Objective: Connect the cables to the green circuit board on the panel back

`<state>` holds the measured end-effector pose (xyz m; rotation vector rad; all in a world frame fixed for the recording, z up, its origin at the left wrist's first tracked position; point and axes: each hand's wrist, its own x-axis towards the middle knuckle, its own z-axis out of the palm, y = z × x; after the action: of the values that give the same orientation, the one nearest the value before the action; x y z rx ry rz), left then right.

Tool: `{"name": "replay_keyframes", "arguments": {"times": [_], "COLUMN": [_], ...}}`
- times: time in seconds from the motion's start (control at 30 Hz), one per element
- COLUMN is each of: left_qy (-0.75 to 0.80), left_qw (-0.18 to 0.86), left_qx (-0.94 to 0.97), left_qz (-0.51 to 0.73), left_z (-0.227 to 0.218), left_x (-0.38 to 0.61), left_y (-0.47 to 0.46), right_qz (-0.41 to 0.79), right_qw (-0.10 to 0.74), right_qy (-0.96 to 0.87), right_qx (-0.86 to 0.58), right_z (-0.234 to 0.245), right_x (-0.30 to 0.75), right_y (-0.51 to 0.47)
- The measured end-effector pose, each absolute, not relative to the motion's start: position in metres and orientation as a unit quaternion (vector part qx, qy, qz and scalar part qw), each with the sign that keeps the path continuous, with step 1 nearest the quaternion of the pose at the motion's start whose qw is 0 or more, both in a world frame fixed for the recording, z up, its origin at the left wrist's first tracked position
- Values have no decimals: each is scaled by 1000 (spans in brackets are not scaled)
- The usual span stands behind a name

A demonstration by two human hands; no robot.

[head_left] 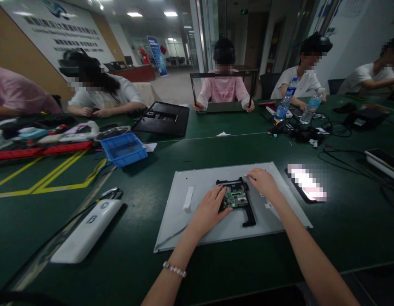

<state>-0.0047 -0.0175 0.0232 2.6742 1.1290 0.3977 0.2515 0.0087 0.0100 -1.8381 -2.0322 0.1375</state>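
Note:
A grey metal panel [197, 221] lies flat on the green table in front of me. A small green circuit board [235, 198] sits on it inside a black plastic bracket [248, 214]. My left hand [209, 209] rests on the panel with its fingers flat, the fingertips on the board's left edge. My right hand [262, 182] lies palm down at the bracket's upper right corner, fingers stretched toward the panel's far edge. A white label strip [188, 197] is stuck on the panel to the left.
A white power bank [88, 229] with a cable lies at the left. A blue plastic tray [123, 148] stands beyond it. A phone [305, 182] lies right of the panel. Several people sit around the far side with water bottles [284, 102], cables and laptop parts.

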Motion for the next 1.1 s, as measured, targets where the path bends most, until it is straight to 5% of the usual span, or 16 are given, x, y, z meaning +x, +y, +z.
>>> {"name": "replay_keyframes", "arguments": {"times": [0.33, 1.1], "left_qy": [380, 374], "left_qw": [100, 103], "left_qx": [909, 910], "left_qz": [141, 148], "left_z": [19, 17], "left_x": [-6, -5], "left_y": [-16, -15], "right_qz": [36, 112], "right_qw": [255, 155], "right_qy": [-743, -816], "right_qx": [-618, -545], "right_z": [16, 26], "right_x": [225, 172], "right_y": [14, 30]}}
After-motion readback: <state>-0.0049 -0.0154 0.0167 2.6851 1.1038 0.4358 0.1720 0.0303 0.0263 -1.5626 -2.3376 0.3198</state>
